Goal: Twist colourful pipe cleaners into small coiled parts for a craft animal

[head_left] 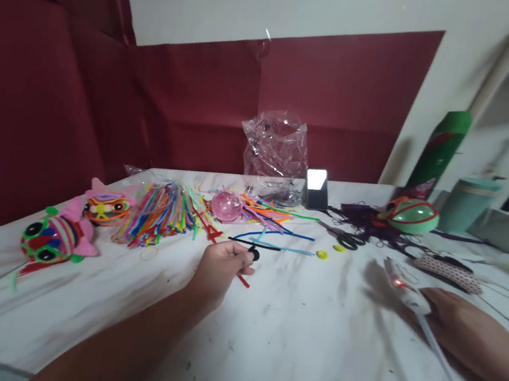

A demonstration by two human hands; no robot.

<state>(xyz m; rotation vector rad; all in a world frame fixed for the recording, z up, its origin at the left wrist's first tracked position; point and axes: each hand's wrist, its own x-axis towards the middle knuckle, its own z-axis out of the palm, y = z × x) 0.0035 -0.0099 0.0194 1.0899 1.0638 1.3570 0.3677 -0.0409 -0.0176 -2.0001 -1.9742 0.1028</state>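
My left hand (220, 268) reaches over the white table (286, 352) with its fingers pinched on a small black round piece (254, 254), beside a black stick (253, 243) and a red stick (243, 281). My right hand (435, 305) lies at the right, wrapped round a white glue gun (402, 287) with a red light and a white cord (448, 372). A pile of coloured sticks (163, 211) and a pink ball (226, 206) lie just beyond my left hand.
Two striped plush fish (54, 238) (106, 205) lie at the left. Scissors (344, 236), two yellow-green buttons (322, 254), a clear plastic bag (277, 149), a phone (316, 188), a green ball (412, 215), a green can (441, 150) and a teal cup (467, 205) stand further back.
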